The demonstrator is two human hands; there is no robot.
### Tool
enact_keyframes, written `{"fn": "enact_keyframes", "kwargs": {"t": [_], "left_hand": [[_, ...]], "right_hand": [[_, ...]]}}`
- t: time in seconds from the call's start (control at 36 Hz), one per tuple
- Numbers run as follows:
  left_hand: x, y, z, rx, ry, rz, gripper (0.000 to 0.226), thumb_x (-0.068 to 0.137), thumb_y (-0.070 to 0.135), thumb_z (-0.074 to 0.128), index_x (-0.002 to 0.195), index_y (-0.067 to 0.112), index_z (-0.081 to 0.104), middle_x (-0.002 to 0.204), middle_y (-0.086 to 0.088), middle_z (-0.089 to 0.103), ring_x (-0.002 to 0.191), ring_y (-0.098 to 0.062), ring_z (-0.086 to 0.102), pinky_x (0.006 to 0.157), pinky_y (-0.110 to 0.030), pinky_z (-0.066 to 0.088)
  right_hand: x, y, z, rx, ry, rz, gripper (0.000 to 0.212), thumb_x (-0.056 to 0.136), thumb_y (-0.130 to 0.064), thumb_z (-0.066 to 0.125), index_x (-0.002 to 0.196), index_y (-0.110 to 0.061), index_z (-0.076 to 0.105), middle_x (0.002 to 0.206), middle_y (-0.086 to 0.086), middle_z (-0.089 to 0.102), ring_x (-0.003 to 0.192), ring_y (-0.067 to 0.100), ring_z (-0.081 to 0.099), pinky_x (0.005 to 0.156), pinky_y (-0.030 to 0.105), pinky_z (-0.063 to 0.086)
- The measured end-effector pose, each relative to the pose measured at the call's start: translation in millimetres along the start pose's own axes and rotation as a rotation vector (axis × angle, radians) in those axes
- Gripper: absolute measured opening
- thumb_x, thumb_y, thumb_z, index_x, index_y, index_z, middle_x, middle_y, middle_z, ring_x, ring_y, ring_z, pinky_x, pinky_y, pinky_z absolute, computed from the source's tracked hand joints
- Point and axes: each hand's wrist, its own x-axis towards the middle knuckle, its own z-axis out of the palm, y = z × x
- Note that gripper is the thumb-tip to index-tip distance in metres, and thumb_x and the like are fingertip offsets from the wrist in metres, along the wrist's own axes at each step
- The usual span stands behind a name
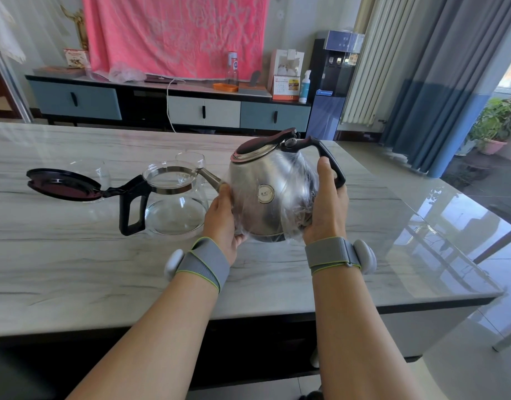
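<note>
Kettle is hanging film-wrapped just above the bench, spout nearing the glass carafe rim | left hand and right hand are clasping its sides | step: probably lining up a pour | next: calling for slow tipping, firm grip on the slippery film

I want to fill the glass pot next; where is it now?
In the head view the glass pot stands on the marble table, lid flipped open, left of centre, just left of the left hand and the film-wrapped steel kettle.
</note>
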Motion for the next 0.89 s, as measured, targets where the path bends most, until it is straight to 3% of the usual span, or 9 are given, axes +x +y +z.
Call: {"fn": "enact_keyframes", "kwargs": {"t": [0.17, 0.28, 0.36, 0.64, 0.89], "left_hand": [[0.1, -0.3, -0.2, -0.001, -0.006, 0.005, 0.028, 0.099, 0.058, 0.048, 0.105, 0.034, 0.063, 0.111, 0.003, 0.068, 0.102, -0.020, 0.064, 0.080, -0.044, 0.057], [1.1, -0.8, 0.0, -0.002, -0.001, 0.008, 0.029, 0.100, 0.058, 0.048, 0.103, 0.034, 0.064, 0.111, 0.004, 0.069, 0.105, -0.020, 0.065, 0.090, -0.050, 0.057], [1.1, -0.3, 0.4, 0.002, -0.001, 0.006, 0.029, 0.099, 0.059, 0.048, 0.103, 0.035, 0.064, 0.111, 0.005, 0.069, 0.107, -0.021, 0.064, 0.094, -0.052, 0.055], [0.2, -0.7, -0.6, 0.010, -0.007, 0.006, 0.029, 0.099, 0.060, 0.048, 0.103, 0.036, 0.064, 0.111, 0.007, 0.068, 0.105, -0.018, 0.064, 0.086, -0.046, 0.056], [1.3, -0.7, -0.1, 0.009, -0.002, 0.011, 0.029, 0.098, 0.060, 0.048, 0.106, 0.036, 0.064, 0.112, 0.005, 0.069, 0.105, -0.020, 0.064, 0.090, -0.049, 0.056]], "right_hand": [[0.2, 0.0, 0.5, 0.011, -0.002, 0.008, 0.035, 0.079, -0.056, 0.076, 0.095, -0.026, 0.065, 0.097, -0.006, 0.064, 0.098, 0.018, 0.064, 0.111, 0.053, 0.052], [-0.2, 0.5, -0.1, 0.023, -0.008, 0.004, 0.033, 0.080, -0.054, 0.075, 0.087, -0.026, 0.059, 0.090, -0.006, 0.057, 0.090, 0.017, 0.057, 0.106, 0.047, 0.053], [0.1, 0.6, 0.3, 0.022, -0.009, 0.007, 0.037, 0.078, -0.056, 0.075, 0.093, -0.024, 0.063, 0.095, -0.004, 0.060, 0.093, 0.018, 0.059, 0.110, 0.053, 0.053], [-1.7, -0.7, 1.0, 0.004, 0.008, 0.015, 0.045, 0.076, -0.058, 0.075, 0.103, -0.023, 0.067, 0.100, -0.003, 0.064, 0.099, 0.019, 0.064, 0.110, 0.055, 0.053], [0.2, 0.6, -0.2, 0.024, 0.002, 0.014, 0.038, 0.080, -0.055, 0.076, 0.099, -0.024, 0.065, 0.097, -0.004, 0.061, 0.094, 0.018, 0.060, 0.110, 0.056, 0.053]]}}
